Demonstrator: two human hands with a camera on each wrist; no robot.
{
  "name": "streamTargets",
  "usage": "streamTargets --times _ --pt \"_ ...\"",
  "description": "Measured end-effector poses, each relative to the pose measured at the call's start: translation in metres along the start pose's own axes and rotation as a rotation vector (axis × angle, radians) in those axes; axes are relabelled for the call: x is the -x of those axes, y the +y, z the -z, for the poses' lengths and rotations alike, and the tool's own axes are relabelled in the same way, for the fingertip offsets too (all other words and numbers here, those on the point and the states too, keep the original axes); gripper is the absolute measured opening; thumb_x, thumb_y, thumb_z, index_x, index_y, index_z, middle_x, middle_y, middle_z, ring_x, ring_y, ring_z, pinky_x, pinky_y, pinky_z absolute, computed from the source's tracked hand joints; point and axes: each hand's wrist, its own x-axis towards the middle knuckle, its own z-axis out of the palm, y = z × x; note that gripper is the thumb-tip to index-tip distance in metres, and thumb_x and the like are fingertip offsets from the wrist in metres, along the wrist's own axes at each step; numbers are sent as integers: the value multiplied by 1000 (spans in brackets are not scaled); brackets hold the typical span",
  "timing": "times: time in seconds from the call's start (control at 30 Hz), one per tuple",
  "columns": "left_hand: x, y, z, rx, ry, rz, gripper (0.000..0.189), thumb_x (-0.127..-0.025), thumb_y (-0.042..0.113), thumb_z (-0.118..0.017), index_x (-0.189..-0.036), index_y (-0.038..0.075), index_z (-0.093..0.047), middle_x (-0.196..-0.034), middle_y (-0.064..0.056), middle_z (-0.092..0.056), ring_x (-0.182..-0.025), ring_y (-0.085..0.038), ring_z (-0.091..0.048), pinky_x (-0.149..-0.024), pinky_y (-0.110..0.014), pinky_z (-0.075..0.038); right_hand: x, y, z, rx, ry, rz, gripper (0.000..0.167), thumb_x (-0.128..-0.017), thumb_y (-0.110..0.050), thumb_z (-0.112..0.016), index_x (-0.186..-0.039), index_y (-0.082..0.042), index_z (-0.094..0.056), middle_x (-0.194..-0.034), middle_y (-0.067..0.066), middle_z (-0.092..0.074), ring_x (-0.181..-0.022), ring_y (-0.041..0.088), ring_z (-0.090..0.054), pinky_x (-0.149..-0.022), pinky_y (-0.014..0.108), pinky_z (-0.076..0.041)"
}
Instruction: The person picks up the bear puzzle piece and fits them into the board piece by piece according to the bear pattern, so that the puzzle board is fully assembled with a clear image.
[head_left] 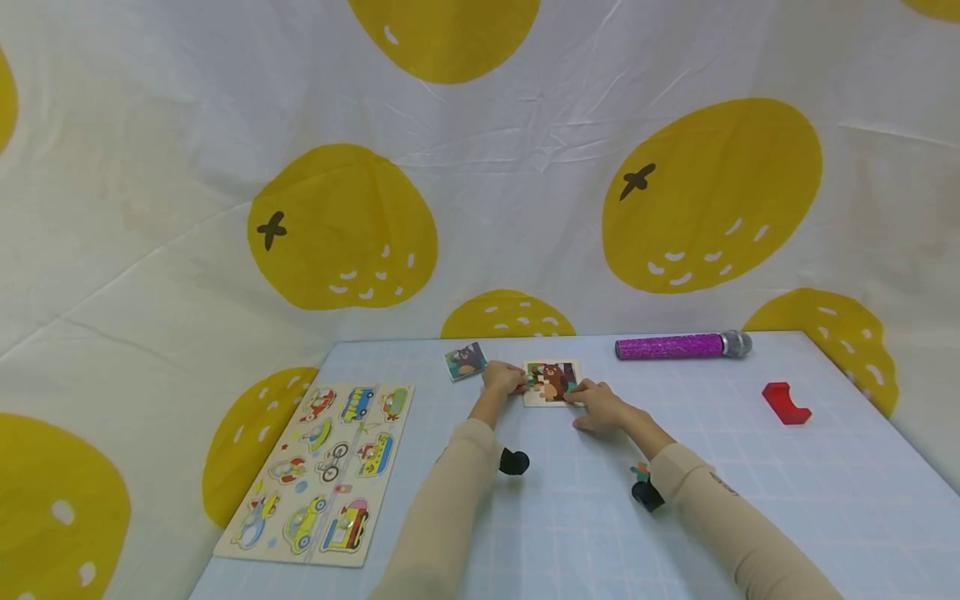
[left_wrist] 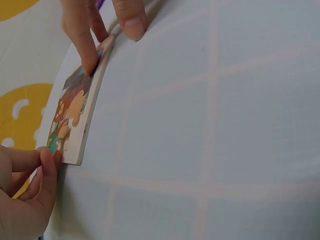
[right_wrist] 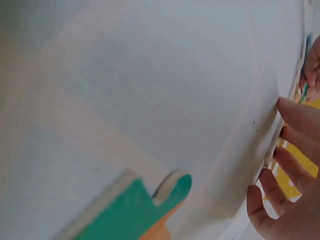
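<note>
A small jigsaw puzzle (head_left: 553, 381) with a brown bear lies in a pale tray between the two hands. At its left edge my left hand (head_left: 504, 378) pinches a green puzzle piece (left_wrist: 52, 145) between thumb and fingertips. My right hand (head_left: 602, 407) is at the right side, where a fingertip (left_wrist: 90, 67) presses on the picture; the thumb rests on the cloth beside the tray. Below the right wrist lies a loose green and orange puzzle piece (right_wrist: 130, 212). A bear picture card (head_left: 466, 361) sits just beyond the left hand.
To the left lies a wooden vehicle puzzle board (head_left: 352, 483). A purple glitter microphone (head_left: 678, 347) lies at the back right, with a red curved block (head_left: 786, 403) nearer the right edge. Behind the table (head_left: 570, 533) hangs a fruit-patterned cloth (head_left: 517, 192).
</note>
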Motion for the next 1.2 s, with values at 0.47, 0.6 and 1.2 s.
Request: streamTargets --times 0.47,0.6,1.2 --pt "28 11 9 53 9 -2 12 -78 -6 -71 -90 -5 -73 -81 -18 -69 -50 -13 -62 -59 -27 -56 2 -2 1 -11 -4 -17 49 -83 -14 -70 -128 -2 -57 -124 21 -48 -108 38 -44 -91 53 -44" --pt "25 11 9 86 2 27 13 -77 -7 -71 -90 -5 -73 -82 -18 -68 -46 -11 -59 -57 -25 -56 3 -4 2 -13 2 -12 49 -83 -13 -70 -128 -1 -57 -124 22 -48 -107 38 -44 -90 53 -43" --pt "20 5 12 172 -43 63 16 -76 -10 -70 -92 -7 -72 -84 -19 -68 -47 -11 -58 -53 -22 -54 2 -1 1 -4 4 3 49 -83 -14 -70 -128 -1 -57 -124 23 -48 -108 39 -45 -91 54 -43"
